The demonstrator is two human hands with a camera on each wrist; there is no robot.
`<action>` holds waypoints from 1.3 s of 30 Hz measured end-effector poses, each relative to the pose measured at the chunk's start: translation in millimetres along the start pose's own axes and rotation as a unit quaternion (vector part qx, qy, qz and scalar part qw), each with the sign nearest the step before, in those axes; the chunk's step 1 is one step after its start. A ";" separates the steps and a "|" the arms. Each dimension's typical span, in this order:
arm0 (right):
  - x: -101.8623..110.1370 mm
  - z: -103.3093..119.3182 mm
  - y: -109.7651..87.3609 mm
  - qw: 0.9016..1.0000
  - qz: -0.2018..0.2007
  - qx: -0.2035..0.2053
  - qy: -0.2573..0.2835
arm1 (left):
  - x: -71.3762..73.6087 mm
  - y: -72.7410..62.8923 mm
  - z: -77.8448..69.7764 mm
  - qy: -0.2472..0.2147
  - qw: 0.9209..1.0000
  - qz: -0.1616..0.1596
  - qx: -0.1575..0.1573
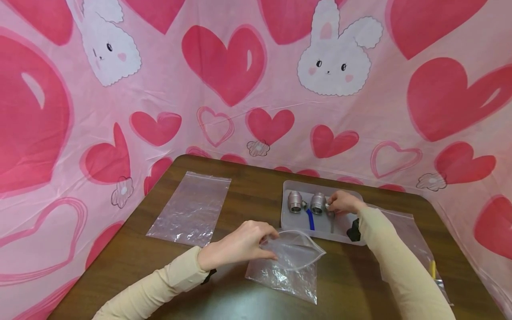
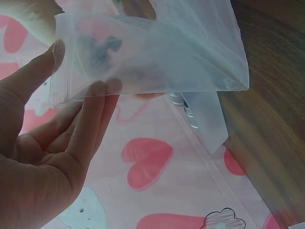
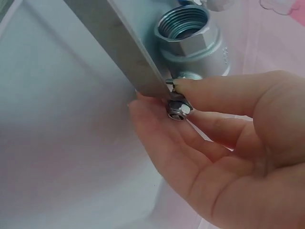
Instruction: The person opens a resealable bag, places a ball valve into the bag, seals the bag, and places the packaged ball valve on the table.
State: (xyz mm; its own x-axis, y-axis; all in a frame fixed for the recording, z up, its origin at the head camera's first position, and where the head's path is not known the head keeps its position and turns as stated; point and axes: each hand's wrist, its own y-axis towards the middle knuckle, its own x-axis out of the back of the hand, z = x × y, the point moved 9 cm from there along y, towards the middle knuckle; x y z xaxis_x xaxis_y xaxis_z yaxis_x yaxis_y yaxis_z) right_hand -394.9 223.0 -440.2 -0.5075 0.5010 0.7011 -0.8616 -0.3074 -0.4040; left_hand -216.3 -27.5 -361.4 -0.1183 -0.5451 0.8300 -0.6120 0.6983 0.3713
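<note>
My left hand (image 1: pixel 244 242) pinches the zip bag (image 1: pixel 298 284) by its rim, thumb apart from the fingers, and the mouth gapes. In the left wrist view the fingertips press the bag's clear film (image 2: pixel 143 62). Inside the tray (image 1: pixel 285 218), my right hand (image 1: pixel 344 202) pinches the stem end of the right-hand metal ball valve (image 1: pixel 318 203). The right wrist view shows thumb and fingers around the nut (image 3: pixel 178 109) at the end of its grey lever (image 3: pixel 119 47). Beside it in the tray is another ball valve (image 1: pixel 295 202) with a blue lever (image 1: pixel 310 219).
A flat clear zip bag (image 1: pixel 192 209) lies at the table's left. Another bag (image 1: pixel 404 229), partly behind the right sleeve, lies to the right, with a yellow piece (image 1: pixel 433 269) at its lower end. A pink heart-print cloth (image 1: pixel 224 66) hangs behind the wooden table (image 1: pixel 252 186).
</note>
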 end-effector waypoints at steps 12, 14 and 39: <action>2.8 4.8 -3.2 0.998 0.008 0.002 0.063 | -0.6 -0.3 1.4 -0.001 1.000 0.000 0.003; 2.9 4.9 -3.4 0.997 0.004 0.001 0.073 | -0.6 -0.1 1.7 0.000 1.000 0.000 0.005; 18.9 6.5 -16.1 0.991 -0.100 0.023 0.088 | -1.1 1.6 2.7 0.009 1.000 -0.009 -0.005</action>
State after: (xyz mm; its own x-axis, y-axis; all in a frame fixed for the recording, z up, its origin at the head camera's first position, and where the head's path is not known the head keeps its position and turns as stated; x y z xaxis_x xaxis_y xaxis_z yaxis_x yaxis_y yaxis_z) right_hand -390.5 232.1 -416.7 -0.3242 0.6883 0.6490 -0.9458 -0.2221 -0.2369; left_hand -219.2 -27.1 -362.8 -0.0935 -0.5492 0.8304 -0.6057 0.6934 0.3903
